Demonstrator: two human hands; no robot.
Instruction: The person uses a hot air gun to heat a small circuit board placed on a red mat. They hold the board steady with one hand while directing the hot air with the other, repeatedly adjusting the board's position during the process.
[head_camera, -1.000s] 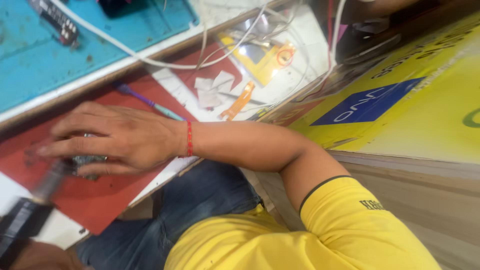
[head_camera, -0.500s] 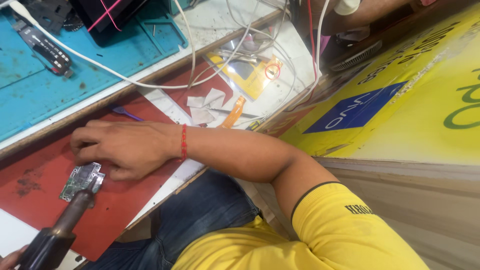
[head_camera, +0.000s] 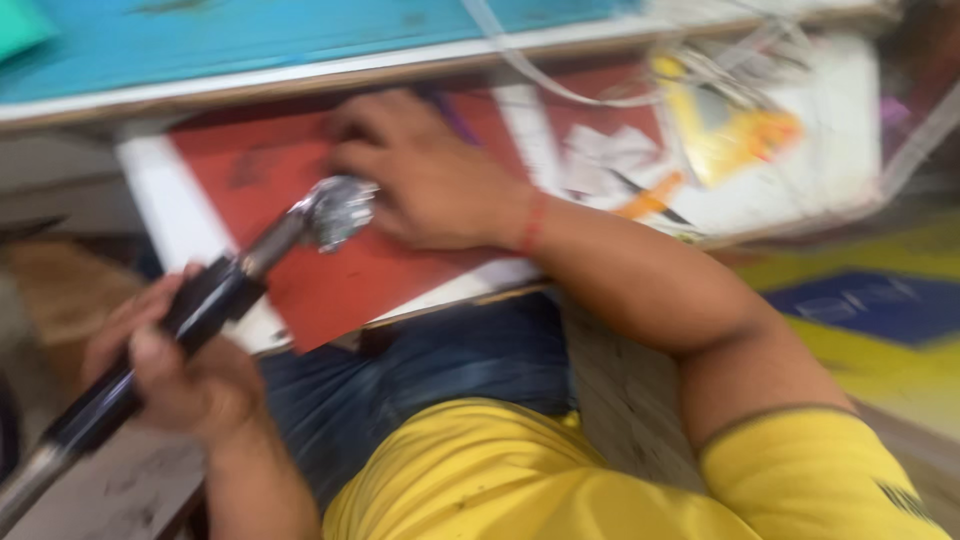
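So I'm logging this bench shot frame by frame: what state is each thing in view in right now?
Left hand: closed around the black handle.
Hot-air tool: held tilted, metal nozzle over the red mat.
Right hand: resting palm down on the mat, beside the nozzle.
Red mat: lying flat on the bench.
White cable: slack, trailing across the bench.
Whole picture: motion-blurred.

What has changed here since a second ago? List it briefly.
The left hand, only at the frame's edge before, now shows fully, gripping the hot-air tool's black handle. Its metal nozzle has lifted from under the right hand and now sits beside its fingers. The right hand still presses flat on the red mat, and the white cables stay put.
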